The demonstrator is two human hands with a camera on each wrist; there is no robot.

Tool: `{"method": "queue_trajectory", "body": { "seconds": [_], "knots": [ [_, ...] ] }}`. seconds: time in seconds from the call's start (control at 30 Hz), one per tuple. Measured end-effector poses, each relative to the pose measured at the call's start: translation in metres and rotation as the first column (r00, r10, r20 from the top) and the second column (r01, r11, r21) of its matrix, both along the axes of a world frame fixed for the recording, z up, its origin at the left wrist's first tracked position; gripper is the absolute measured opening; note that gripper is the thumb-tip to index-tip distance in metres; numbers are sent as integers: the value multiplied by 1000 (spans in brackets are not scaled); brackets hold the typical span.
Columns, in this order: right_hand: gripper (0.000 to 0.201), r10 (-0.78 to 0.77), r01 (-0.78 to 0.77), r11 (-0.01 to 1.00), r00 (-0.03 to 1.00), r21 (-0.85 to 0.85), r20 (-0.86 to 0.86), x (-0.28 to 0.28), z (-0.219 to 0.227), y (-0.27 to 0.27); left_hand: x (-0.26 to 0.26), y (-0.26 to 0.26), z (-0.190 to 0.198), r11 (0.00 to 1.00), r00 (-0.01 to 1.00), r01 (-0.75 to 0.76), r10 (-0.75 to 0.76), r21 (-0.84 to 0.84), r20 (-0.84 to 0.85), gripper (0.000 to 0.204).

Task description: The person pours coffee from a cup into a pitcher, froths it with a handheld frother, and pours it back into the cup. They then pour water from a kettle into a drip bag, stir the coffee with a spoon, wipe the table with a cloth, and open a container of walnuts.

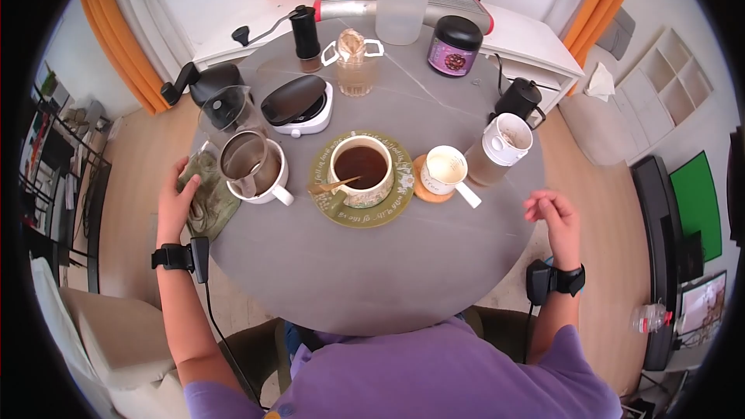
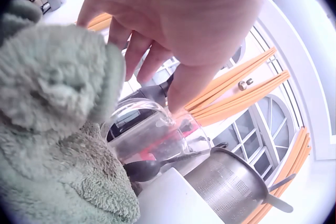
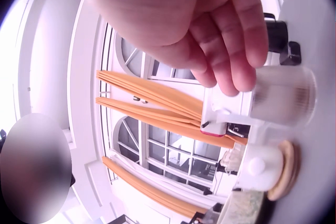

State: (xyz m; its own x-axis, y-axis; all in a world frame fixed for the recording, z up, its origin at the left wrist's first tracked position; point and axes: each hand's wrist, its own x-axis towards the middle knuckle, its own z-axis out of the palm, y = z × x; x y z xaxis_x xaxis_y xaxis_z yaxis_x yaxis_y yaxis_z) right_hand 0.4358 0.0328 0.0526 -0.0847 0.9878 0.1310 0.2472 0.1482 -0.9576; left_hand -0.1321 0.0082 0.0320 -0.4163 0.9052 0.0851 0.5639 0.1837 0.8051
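Note:
My left hand (image 1: pixel 178 194) is beside the crumpled green cloth (image 1: pixel 209 194) at the table's left edge, its fingers loosely extended and its thumb over the cloth's edge in the head view. The left wrist view shows the fluffy cloth (image 2: pixel 58 77) next to that hand, not gripped. Right of the cloth, a metal strainer (image 1: pixel 248 161) sits in a white mug (image 1: pixel 273 188). Over the right edge hovers my right hand (image 1: pixel 555 213), fingers loosely curled and holding nothing. Nearest to it are a glass with a white dripper (image 1: pixel 508 140) and a small white cup (image 1: pixel 446 167) on a wooden coaster (image 1: pixel 424 184).
Centrally, a cup of dark coffee (image 1: pixel 362 169) with a spoon (image 1: pixel 338 185) stands on a green plate (image 1: pixel 330 213). Behind are a black-topped scale (image 1: pixel 296 105), a hand grinder (image 1: pixel 305 35), a glass with a drip filter (image 1: pixel 355 70), a purple jar (image 1: pixel 453 46) and a tall pitcher (image 1: pixel 403 4).

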Motion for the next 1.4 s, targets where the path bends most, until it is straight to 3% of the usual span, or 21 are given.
{"method": "queue_trajectory", "body": {
  "seconds": [0.07,0.13,0.2,0.33,0.4,0.6,0.67,0.9,1.23,1.3,1.4],
  "knots": [
    [18,-156,156,986,988,62,-5,8,-3,12,-3,14,-11,988,979,42,-11,147,-203,39],
    [19,-212,213,974,977,74,-19,16,-9,26,-19,27,-31,982,972,96,-58,162,-228,34],
    [26,-296,296,952,955,76,-8,20,-13,38,-27,36,-41,981,992,51,-72,186,106,28],
    [37,-221,219,975,972,40,73,13,-22,57,-17,37,-36,980,995,55,-70,190,73,23],
    [49,-157,165,985,979,-53,131,0,-23,61,-8,39,-31,982,992,104,-91,157,-86,21],
    [61,12,-1,971,999,-238,44,-5,-45,74,-9,45,-36,984,994,88,-77,158,-77,19],
    [61,29,-18,975,998,-221,48,-8,-47,76,-5,44,-33,995,981,57,-39,85,-191,19],
    [58,50,-2,973,977,-231,205,-9,-51,84,-13,46,-42,986,988,101,-83,133,-131,17],
    [54,73,-32,978,979,-208,193,-15,-48,95,1,39,-33,990,982,70,-47,119,-185,23],
    [54,76,-23,979,964,-202,255,-17,-48,98,5,36,-31,989,984,53,-29,135,-179,25],
    [54,77,-31,980,970,-197,231,-23,-48,105,10,35,-24,995,959,61,-37,77,-280,27]
  ]
}}
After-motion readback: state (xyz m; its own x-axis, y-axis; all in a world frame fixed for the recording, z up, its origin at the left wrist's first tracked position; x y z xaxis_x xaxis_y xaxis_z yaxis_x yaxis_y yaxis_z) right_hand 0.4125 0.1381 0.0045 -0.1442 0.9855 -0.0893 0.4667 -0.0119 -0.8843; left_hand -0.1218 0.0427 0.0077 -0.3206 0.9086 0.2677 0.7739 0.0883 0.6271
